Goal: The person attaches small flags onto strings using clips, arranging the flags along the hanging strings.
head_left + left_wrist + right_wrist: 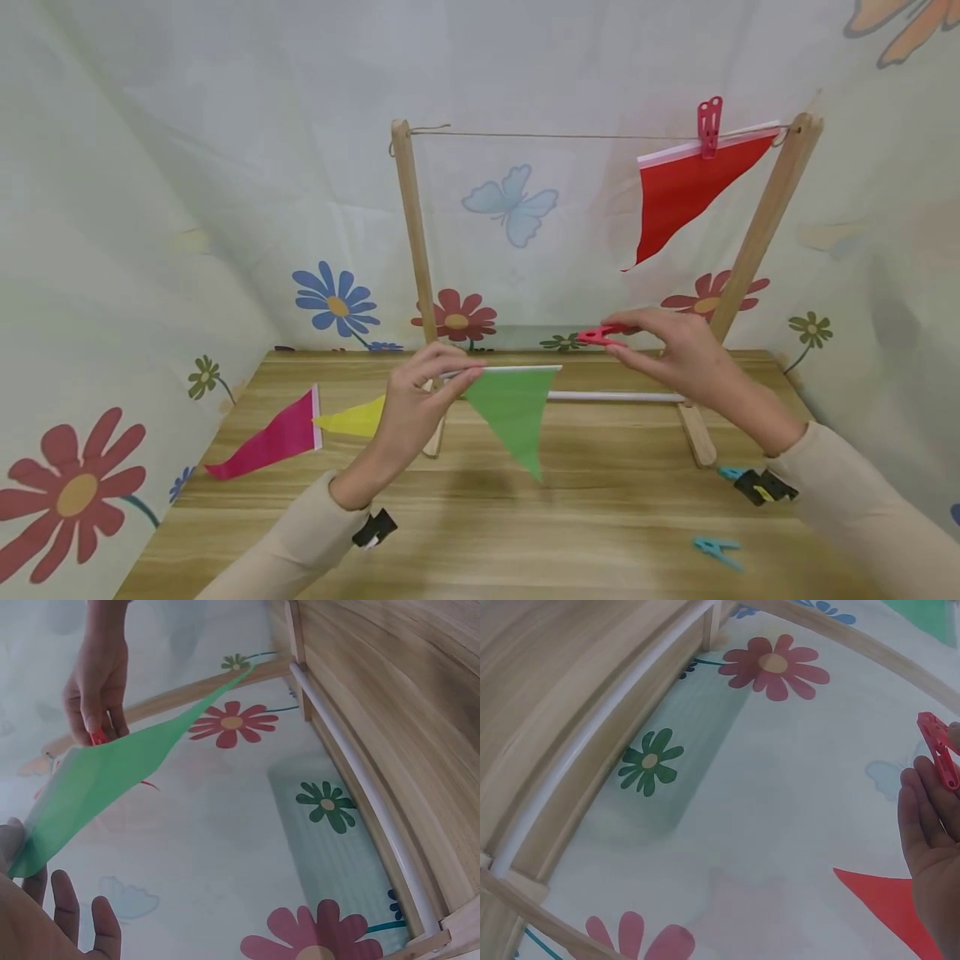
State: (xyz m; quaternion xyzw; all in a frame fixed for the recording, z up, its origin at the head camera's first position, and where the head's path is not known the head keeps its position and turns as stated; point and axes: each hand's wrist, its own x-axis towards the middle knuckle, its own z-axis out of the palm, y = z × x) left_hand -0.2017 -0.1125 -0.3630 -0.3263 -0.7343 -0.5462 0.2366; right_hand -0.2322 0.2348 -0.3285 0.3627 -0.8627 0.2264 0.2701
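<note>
My left hand (423, 392) pinches the white-edged top left corner of a green triangular flag (517, 408), which hangs point down over the table. To its right my right hand (678, 350) holds a red clothespin (600, 335) between thumb and fingers, with the pin's tip toward the flag. In the right wrist view the red clothespin (939, 750) lies against the fingers. Above both hands a string (540, 135) runs between two wooden posts. A red flag (686, 187) hangs at the string's right end under another red clothespin (708, 125).
On the table's left lie a pink flag (277, 437) and a yellow flag (352, 418), the latter partly behind my left hand. A blue clothespin (717, 550) lies at the front right. Wooden posts (416, 233) and a white rod (615, 397) form the stand.
</note>
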